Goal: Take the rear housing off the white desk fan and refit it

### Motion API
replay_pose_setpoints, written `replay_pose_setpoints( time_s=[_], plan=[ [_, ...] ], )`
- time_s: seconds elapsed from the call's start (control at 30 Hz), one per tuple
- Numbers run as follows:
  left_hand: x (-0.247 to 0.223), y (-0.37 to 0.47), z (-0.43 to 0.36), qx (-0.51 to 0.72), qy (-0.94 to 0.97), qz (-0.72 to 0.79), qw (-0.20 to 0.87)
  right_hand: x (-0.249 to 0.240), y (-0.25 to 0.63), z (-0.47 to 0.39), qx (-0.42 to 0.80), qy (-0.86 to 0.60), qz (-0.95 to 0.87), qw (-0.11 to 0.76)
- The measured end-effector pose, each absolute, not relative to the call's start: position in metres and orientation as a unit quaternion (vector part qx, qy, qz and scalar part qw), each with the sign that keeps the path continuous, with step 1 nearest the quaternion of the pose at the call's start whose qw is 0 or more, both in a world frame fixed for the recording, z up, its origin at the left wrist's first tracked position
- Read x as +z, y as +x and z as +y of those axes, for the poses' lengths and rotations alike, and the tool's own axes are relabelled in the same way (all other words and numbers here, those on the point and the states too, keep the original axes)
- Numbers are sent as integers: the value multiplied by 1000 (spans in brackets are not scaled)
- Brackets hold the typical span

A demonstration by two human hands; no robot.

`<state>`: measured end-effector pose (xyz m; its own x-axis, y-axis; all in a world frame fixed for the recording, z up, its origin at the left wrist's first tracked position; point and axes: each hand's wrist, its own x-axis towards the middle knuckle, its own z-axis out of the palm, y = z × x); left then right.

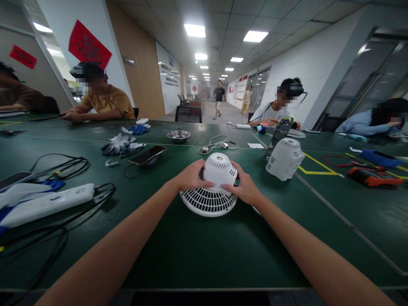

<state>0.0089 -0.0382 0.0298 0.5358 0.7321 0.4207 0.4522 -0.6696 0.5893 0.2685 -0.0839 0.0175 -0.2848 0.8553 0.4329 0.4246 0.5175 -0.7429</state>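
Observation:
A white vented motor housing (217, 170) sits on top of a round white fan grille (208, 203), which lies on the green table in front of me. My left hand (195, 176) is closed around the housing's left side, its thumb across the front. From the right, my right hand (242, 186) grips the same housing, with its thumb pressed on the lower front. The two thumb tips come close together there. The fingers behind the housing are mostly hidden.
Right of my hands stand a white vented plastic housing (285, 159) and a clear bottle (278, 135). A coiled white cable (219, 145), metal bowl (178, 136) and phone (148, 155) lie beyond. A power strip (51, 204) is left, an orange multimeter (374, 176) right. Several people sit around the table.

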Motion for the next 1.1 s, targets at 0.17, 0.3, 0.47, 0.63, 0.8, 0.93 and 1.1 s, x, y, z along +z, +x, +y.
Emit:
replay_pose_setpoints(
  time_s=[0.17, 0.3, 0.47, 0.63, 0.8, 0.93, 1.1],
  plan=[
    [30, 10, -39, 360, 831, 347, 245, 15, 261, -84, 240, -436, -746, 443],
    [32, 9, -39, 359, 825, 348, 263, 14, 260, -85, 248, -431, -739, 454],
    [30, 7, -36, 330, 846, 339, 247, 15, 260, -87, 238, -424, -749, 450],
    [29, 8, -38, 338, 842, 345, 240, 16, 264, -85, 211, -414, -770, 437],
    [28, 11, -41, 380, 829, 329, 245, 21, 270, -90, 238, -407, -772, 427],
    [25, 14, -46, 358, 840, 293, 284, 22, 270, -94, 247, -403, -782, 407],
    [19, 20, -46, 354, 863, 282, 225, 19, 274, -86, 229, -382, -807, 389]
  ],
)
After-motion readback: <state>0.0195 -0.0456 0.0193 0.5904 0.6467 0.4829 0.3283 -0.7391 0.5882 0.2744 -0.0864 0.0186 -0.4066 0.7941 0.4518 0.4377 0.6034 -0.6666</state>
